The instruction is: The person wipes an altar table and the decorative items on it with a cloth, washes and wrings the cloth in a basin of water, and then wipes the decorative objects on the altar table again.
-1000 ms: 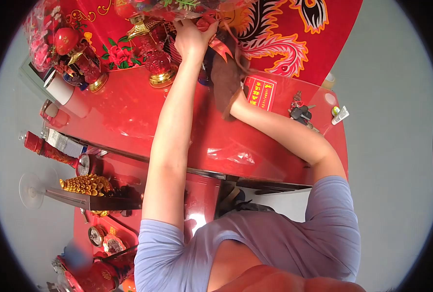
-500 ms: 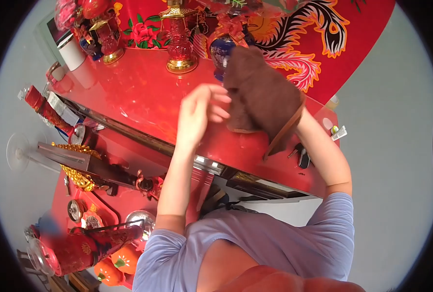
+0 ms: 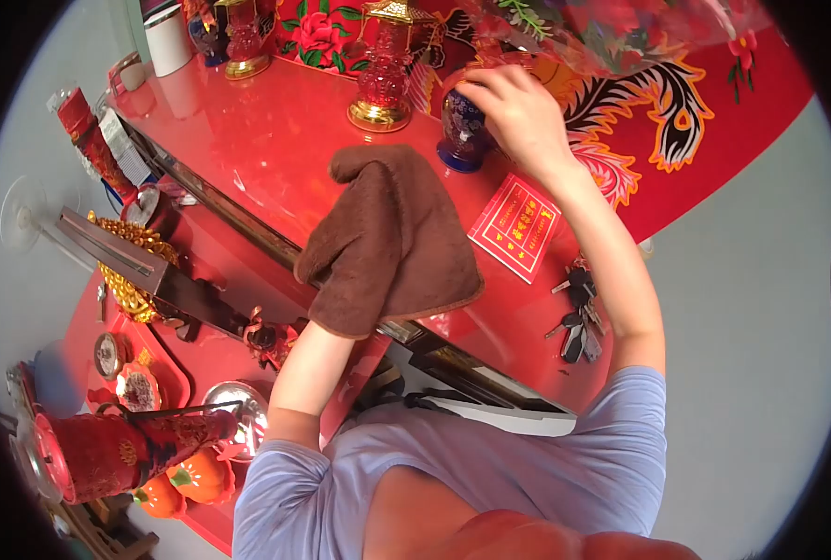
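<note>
Red and glossy, the counter (image 3: 247, 149) carries a blue vase (image 3: 462, 135), directly under the right hand (image 3: 526, 117), whose fingers grip its upper part. Brown cloth (image 3: 401, 243) wraps the left hand, hiding whether it is open or closed; this cloth is nearer the body, apart from the vase and the right hand.

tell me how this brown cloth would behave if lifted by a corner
The brown cloth will probably droop, judging by its creases and folds. It likely won't slip much, since its surface looks fuzzy. Its thin edge suggests little weight.
</note>
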Demonstrator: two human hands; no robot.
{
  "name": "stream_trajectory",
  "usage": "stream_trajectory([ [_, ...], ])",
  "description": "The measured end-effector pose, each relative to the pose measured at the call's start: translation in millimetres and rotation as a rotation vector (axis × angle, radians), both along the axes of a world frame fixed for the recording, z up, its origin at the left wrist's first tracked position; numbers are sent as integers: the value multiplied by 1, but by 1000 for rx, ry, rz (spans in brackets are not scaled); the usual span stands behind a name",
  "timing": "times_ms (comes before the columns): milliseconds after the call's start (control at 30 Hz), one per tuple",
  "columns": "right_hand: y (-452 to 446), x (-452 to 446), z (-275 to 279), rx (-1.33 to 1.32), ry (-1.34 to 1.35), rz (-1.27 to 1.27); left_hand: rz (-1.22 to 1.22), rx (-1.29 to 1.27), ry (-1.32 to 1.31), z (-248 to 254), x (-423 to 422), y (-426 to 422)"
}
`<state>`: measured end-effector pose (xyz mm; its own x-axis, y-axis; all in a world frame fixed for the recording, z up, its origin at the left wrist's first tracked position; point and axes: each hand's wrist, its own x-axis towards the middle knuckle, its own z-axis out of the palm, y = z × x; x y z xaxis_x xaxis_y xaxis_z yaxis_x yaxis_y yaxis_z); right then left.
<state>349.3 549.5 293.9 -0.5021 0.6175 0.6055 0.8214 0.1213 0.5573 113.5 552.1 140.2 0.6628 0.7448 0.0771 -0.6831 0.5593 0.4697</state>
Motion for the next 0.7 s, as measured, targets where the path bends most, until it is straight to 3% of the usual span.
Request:
stream_trajectory([
  [67, 24, -3, 1, 41, -254, 69, 69, 76, 100, 5, 18, 3],
  [133, 43, 7, 1, -32, -344, -55, 161, 206, 214, 12, 32, 4],
  [233, 53, 10, 9, -28, -453, -120, 431, 607, 507, 18, 42, 4],
  [333, 47, 14, 21, -112, -299, -122, 877, 1224, 907, 31, 50, 11],
  [433, 42, 21, 19, -40, -14, 79, 1234, 1729, 1292, 43, 72, 22],
  [567, 38, 24, 21, -65, 196, 153, 1619, 2129, 1881, 52, 114, 49],
  [700, 35, 26, 24, -87, 216, 219, 1540, 2130, 1474, 65, 130, 71],
])
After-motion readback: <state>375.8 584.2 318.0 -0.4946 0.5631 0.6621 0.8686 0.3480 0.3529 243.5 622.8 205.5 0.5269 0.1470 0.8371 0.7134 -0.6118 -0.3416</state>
